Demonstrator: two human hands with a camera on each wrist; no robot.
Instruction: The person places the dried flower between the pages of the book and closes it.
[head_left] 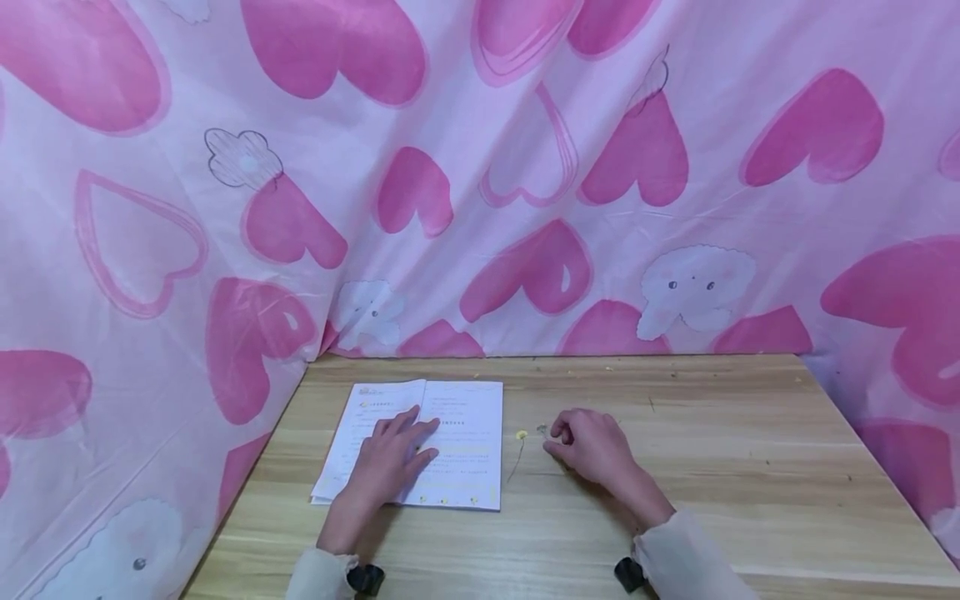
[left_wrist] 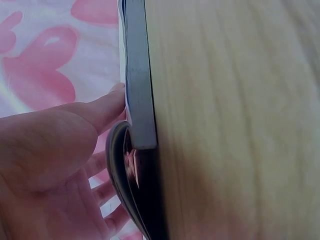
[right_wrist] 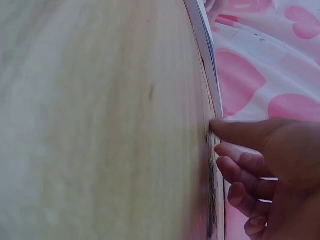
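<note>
One flower (head_left: 522, 435), bloom far, stem (head_left: 516, 460) near

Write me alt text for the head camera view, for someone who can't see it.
A person's left hand rests on an open book on a wooden table, while the curled right hand is near a tiny greenish scrap and a yellow flower. Pink cloth with printed hearts hangs behind.
</note>
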